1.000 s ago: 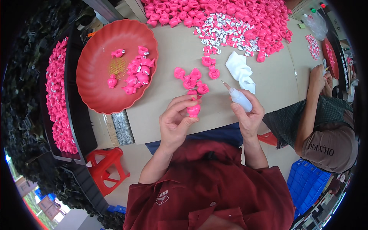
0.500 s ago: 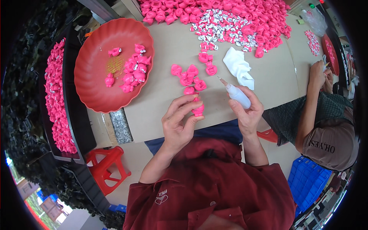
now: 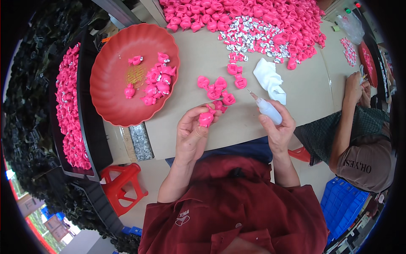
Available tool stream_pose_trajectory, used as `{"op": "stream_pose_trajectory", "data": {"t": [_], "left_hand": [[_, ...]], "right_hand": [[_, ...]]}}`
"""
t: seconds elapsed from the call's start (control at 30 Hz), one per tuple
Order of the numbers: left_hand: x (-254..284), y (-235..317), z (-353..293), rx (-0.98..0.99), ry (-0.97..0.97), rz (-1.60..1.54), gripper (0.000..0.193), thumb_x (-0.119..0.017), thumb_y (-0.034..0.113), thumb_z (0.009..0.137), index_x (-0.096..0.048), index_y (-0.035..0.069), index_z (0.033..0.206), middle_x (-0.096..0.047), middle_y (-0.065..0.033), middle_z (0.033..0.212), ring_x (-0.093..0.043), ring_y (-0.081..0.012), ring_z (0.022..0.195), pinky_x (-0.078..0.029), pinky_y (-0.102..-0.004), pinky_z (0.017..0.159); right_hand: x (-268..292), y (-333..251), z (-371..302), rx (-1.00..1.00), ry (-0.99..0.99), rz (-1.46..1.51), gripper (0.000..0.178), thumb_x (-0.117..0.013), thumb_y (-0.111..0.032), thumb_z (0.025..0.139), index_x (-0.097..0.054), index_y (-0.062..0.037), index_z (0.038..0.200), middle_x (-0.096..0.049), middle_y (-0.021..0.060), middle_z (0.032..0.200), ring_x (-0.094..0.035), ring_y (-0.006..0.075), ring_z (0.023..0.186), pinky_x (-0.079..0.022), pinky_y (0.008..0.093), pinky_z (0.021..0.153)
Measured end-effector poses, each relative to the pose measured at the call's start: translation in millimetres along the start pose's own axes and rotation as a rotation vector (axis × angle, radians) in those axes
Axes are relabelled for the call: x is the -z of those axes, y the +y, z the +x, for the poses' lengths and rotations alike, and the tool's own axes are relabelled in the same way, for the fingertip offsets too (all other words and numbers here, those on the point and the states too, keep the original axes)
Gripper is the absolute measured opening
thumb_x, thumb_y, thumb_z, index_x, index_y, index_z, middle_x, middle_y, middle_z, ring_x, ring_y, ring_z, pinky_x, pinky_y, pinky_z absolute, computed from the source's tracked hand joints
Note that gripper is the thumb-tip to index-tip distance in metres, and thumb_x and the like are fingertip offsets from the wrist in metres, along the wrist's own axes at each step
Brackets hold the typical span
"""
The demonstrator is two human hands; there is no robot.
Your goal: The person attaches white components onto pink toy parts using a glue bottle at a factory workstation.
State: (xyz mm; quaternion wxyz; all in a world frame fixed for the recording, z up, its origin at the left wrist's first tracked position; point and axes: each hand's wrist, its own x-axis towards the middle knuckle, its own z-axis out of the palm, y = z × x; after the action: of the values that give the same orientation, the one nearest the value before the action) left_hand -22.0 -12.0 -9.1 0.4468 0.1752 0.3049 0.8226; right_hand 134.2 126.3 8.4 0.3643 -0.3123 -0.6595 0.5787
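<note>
Tan bench [image 3: 198,59], heaped at its far edge with pink plastic pieces [image 3: 253,17]; red scalloped tray [image 3: 111,97] at left carrying a few. Left hand [image 3: 192,133] pinches one pink piece [image 3: 206,119] at the fingertips, just above the bench's near edge. Right hand [image 3: 278,127] is closed around a small white squeeze bottle [image 3: 266,108], nozzle aimed at the piece but apart from it. Step judged: gluing; next calls for bringing the tip onto the piece.

your left hand [image 3: 192,133] is raised with fingers curled, thumb and fingertips pinched together. your right hand [image 3: 278,126] is closed in a grip, forearm angled inward.
</note>
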Motion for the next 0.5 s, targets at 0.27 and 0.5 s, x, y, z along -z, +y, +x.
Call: {"op": "stream_pose_trajectory", "data": {"t": [0.27, 0.5], "left_hand": [[-0.9, 0.7, 1.0, -0.015, -0.016, 0.042, 0.034, -0.063, 0.002, 0.08, -0.054, 0.002, 0.112, -0.05, -0.0124, 0.119, -0.054, -0.0272, 0.107, -0.042, -0.0367, 0.095], [-1.3, 0.3, 1.3, -0.024, -0.013, 0.068, 0.034, -0.063, 0.002, 0.079, -0.054, 0.002, 0.112, -0.05, -0.0126, 0.119, -0.054, -0.0276, 0.107, -0.042, -0.037, 0.094]], "right_hand": [[-0.5, 0.1, 0.6, 0.001, -0.004, -0.009, 0.033, -0.07, -0.004, 0.073, -0.058, 0.0031, 0.103, -0.059, 0.0069, 0.089, -0.054, 0.0107, 0.077, -0.042, 0.0222, 0.067], [1.1, 0.4, -0.6, -0.007, -0.007, -0.006, 0.034, -0.071, -0.004, 0.073, -0.058, 0.0031, 0.104, -0.059, 0.0071, 0.09, -0.053, 0.0109, 0.078, -0.042, 0.0224, 0.068]]}}
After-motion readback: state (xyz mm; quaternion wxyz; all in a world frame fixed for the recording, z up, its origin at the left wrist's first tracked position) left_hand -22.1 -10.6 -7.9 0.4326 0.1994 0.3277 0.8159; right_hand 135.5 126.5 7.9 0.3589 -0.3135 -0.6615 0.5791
